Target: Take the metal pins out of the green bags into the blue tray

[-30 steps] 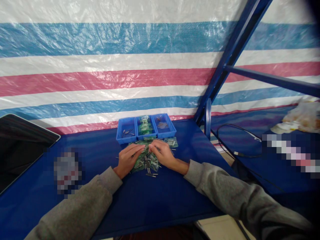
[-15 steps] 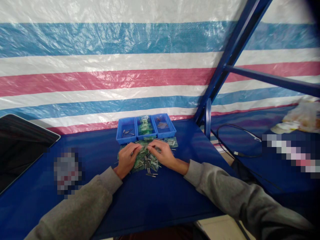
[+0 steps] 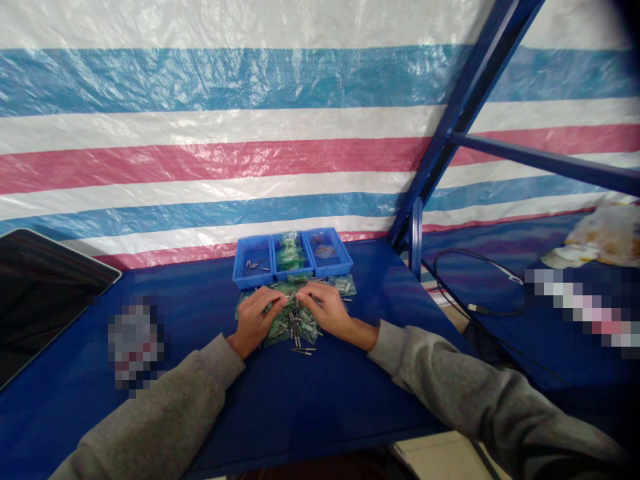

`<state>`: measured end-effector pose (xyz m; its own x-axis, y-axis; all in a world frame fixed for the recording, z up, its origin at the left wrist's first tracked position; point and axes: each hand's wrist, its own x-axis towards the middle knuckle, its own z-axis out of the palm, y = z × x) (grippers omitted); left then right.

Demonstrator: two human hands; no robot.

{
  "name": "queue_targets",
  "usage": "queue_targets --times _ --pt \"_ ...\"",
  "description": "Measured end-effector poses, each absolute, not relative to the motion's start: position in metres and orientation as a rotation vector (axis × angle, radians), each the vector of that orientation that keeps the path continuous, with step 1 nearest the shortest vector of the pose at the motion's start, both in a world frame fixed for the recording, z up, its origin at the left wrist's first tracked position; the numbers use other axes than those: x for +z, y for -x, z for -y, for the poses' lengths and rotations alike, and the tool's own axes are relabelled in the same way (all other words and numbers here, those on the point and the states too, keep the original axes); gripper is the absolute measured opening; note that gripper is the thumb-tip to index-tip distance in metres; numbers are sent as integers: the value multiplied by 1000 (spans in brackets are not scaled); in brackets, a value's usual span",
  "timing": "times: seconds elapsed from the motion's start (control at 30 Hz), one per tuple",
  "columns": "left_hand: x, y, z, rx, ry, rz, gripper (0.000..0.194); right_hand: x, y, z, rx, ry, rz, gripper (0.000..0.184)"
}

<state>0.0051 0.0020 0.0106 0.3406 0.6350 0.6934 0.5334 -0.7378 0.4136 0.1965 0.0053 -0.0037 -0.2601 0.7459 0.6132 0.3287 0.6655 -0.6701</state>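
Observation:
My left hand (image 3: 256, 321) is closed in a pinch, with a sliver of a small metal pin (image 3: 287, 298) showing at its fingertips. Close beside it, the thumb and fingers of my right hand (image 3: 326, 311) are pressed together at the same spot; what they grip is too small to make out. Beneath both hands lies green plastic packaging (image 3: 274, 339) covered with a heap of slim metal pins (image 3: 296, 327). A few loose pins (image 3: 303, 351) rest on the blue table just in front of the heap.
Behind the heap stand three blue bins: the left bin (image 3: 239, 275) holds several pins, the middle one a green bag (image 3: 291, 257), the right one small flat pieces (image 3: 326, 251). A dark screen (image 3: 45, 300) is at left. A blue metal frame (image 3: 416, 233) and black cable (image 3: 437, 267) are at right.
The fingertips of my left hand have shifted slightly to the right, nearer my right fingertips, and the thumb and fingers have straightened. My right hand has barely moved.

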Motion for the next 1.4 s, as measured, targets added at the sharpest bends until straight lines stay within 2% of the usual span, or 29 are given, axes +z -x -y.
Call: queue_targets --times 0.2,0.53,0.73,1.1,1.27,1.4 --pt "8 -5 -2 1395 -2467 -1038 10 -4 -196 -5 521 868 1897 32" --pt "14 -6 1 1528 -2461 -987 10 -4 -196 -7 518 900 1832 27" --pt "7 -6 1 1449 -2526 -1151 5 -1 -196 -4 545 907 1776 30" --pt "4 -4 -1 1463 -2632 -947 9 0 -196 -4 561 916 1765 33" --pt "20 -2 -6 1549 -2670 -984 12 0 -196 -3 568 912 1776 33" --pt "39 5 -22 1669 -2654 -1225 12 -1 -197 -4 565 905 1790 33"
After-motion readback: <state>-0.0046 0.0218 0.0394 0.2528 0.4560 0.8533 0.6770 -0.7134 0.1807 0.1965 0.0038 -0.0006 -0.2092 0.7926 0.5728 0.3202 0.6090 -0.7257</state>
